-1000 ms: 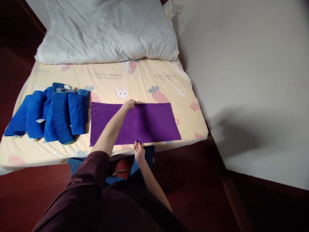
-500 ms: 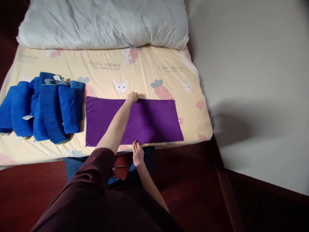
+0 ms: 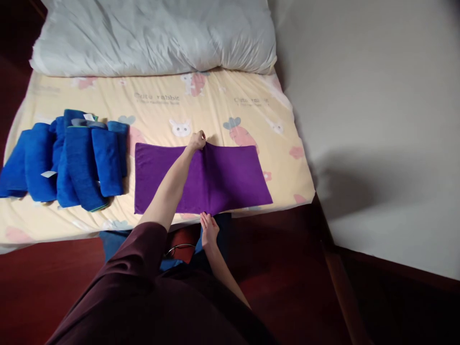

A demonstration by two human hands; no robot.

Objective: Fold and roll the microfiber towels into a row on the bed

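Note:
A purple towel (image 3: 165,165) lies spread lengthwise along the near edge of the bed. My left hand (image 3: 197,140) reaches across it and pinches the middle of its far edge. Opposite, at the near edge, my right hand (image 3: 210,230) has its fingers closed on the hem, thumb side partly hidden. Between the two hands the cloth rises in a low ridge, while both ends lie flat on the sheet. Left of the towel sits a pile of rolled blue towels (image 3: 108,160), with white tags showing.
The bed sheet (image 3: 212,108) is pale yellow with rabbit and carrot prints. A thick white quilt (image 3: 154,38) is bunched along the far side. A pale wall (image 3: 373,96) stands to the right, and dark red floor (image 3: 43,287) shows below the bed.
Both hands have gripped the purple towel at mid-length and lifted it slightly, raising a ridge across it. Its left end has drawn in toward the right.

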